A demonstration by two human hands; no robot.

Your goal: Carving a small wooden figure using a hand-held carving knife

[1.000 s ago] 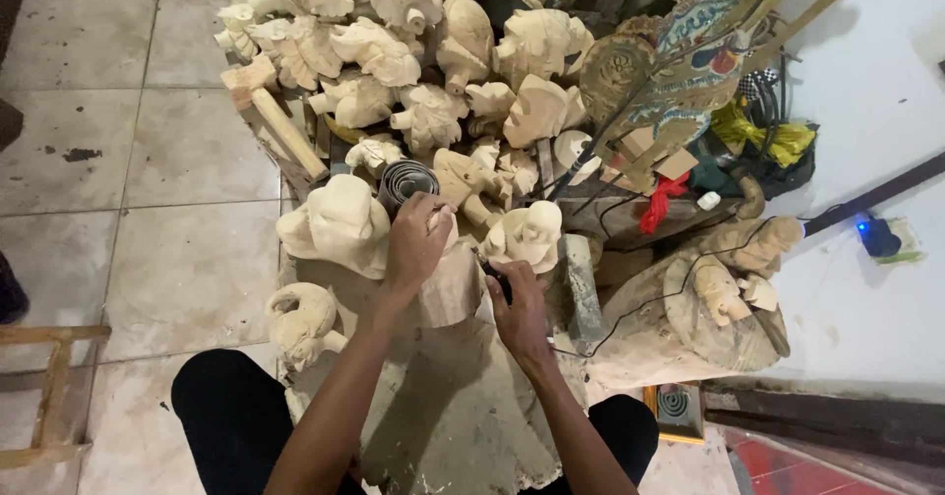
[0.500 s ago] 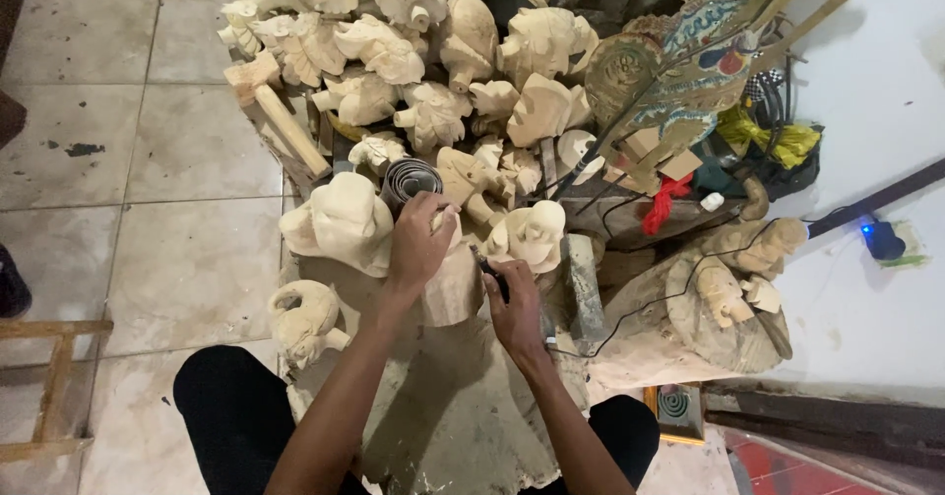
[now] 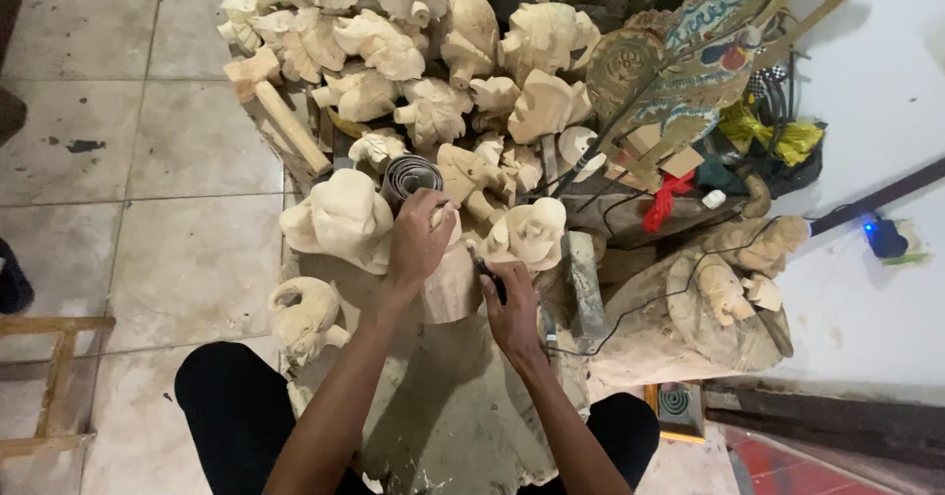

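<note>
Clearly mid-carving: left hand (image 3: 418,244), fingers wrapped, steadies a pale wood block (image 3: 451,283) upright on the work stump (image 3: 443,406); right hand (image 3: 512,308) grips a dark-handled carving tool (image 3: 485,264) against it; next cut likely needs firm bracing

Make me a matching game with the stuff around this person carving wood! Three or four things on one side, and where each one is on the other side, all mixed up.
Things:
1. left hand
2. right hand
3. wooden mallet
4. red ribbon

Places:
A. lying at the left edge of the pile of carvings, next to the floor tiles
B. gripping the top of the pale wood block
C. among the painted pieces and sticks on the right of the pile
D. holding a thin dark tool against the right side of the block

Pairs: 1-B, 2-D, 3-A, 4-C
</note>
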